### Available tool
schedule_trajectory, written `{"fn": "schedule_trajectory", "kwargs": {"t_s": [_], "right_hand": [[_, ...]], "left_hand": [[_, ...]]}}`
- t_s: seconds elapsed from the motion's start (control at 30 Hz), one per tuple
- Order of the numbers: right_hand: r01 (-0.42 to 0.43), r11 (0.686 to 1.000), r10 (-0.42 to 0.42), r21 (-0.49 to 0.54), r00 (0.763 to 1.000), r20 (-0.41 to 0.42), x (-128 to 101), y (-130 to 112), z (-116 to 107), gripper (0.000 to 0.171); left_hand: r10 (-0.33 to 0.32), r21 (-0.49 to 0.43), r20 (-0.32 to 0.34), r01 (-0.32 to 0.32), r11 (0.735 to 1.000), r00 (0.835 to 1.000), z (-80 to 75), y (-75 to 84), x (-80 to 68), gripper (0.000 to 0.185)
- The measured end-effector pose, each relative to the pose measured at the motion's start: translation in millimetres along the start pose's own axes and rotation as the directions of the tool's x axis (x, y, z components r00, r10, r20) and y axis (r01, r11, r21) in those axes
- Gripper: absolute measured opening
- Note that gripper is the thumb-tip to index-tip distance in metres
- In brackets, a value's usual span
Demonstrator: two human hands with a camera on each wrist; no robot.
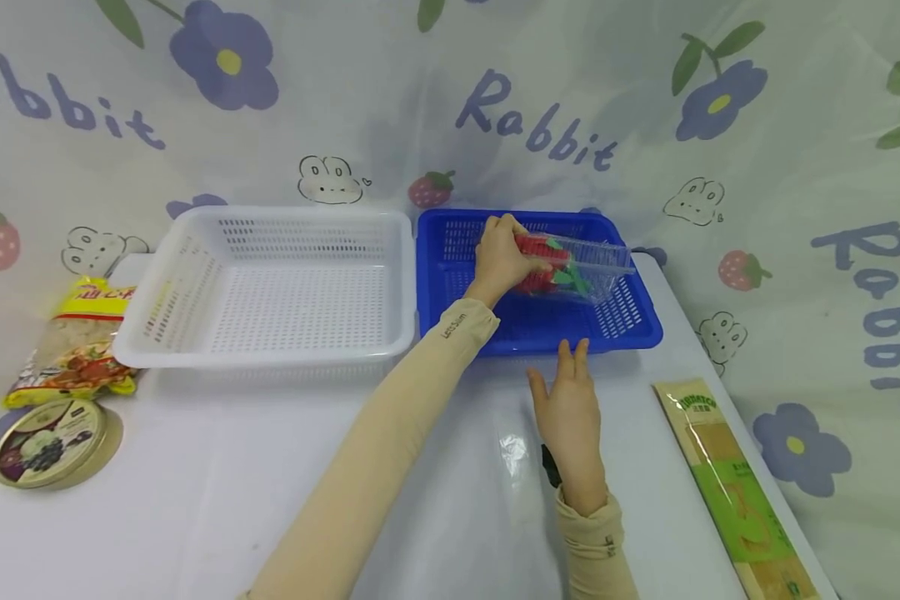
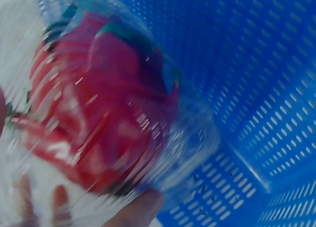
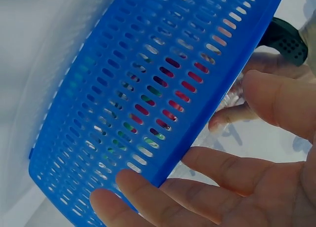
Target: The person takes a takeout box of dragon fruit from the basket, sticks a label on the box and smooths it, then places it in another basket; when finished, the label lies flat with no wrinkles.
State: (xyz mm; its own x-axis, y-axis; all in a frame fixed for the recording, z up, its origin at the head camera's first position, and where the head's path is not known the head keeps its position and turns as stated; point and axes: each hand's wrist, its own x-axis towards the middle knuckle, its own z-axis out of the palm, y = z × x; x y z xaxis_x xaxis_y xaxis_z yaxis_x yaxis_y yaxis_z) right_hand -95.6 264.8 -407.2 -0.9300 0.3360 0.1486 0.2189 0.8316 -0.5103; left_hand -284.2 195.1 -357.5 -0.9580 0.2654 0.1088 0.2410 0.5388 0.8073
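Observation:
My left hand [image 1: 504, 258] grips a clear plastic box of red fruit with green leaves [image 1: 570, 267] and holds it inside the blue basket [image 1: 630, 329], just above its floor. In the left wrist view the clear box [image 2: 108, 113] fills the frame, blurred, with a fingertip under it and the blue basket wall [image 2: 256, 89] behind. My right hand [image 1: 570, 408] lies flat on the white table, fingers straight, fingertips touching the blue basket's front rim. In the right wrist view the straight fingers [image 3: 207, 187] lie against the blue basket wall [image 3: 148, 89].
A white basket [image 1: 270, 350] stands left of the blue one, touching it. At the table's left edge lie a yellow snack bag [image 1: 82, 342] and a round tin [image 1: 48, 442]. A long green and tan packet [image 1: 735, 492] lies at the right edge. A flower-print cloth hangs behind.

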Motion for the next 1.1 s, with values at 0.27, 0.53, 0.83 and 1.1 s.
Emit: {"fn": "schedule_trajectory", "kwargs": {"t_s": [0.27, 0.53, 0.83, 1.1], "right_hand": [[0.005, 0.999, -0.004, -0.037, 1.000, 0.008, 0.5, 1.9, 1.6, 0.071], [0.011, 0.999, -0.009, -0.053, 1.000, 0.022, 0.4, 0.3, 1.5, 0.073], [-0.006, 0.998, 0.009, -0.070, 0.999, 0.038, -0.1, -0.9, 0.6, 0.073], [0.000, 0.998, 0.003, -0.070, 0.999, 0.051, -0.5, -1.2, -0.6, 0.073]], "left_hand": [[-0.137, 0.087, 0.190, 0.122, 0.989, 0.972, -9.6, -8.4, -3.5, 0.081], [-0.217, 0.132, 0.303, 0.185, 0.974, 0.928, -18.6, -5.4, -8.3, 0.083], [-0.260, 0.275, 0.357, 0.165, 0.947, 0.897, -13.9, -3.7, -16.8, 0.106], [-0.310, 0.387, 0.496, 0.113, 0.915, 0.811, -20.8, -5.7, -11.8, 0.112]]}}
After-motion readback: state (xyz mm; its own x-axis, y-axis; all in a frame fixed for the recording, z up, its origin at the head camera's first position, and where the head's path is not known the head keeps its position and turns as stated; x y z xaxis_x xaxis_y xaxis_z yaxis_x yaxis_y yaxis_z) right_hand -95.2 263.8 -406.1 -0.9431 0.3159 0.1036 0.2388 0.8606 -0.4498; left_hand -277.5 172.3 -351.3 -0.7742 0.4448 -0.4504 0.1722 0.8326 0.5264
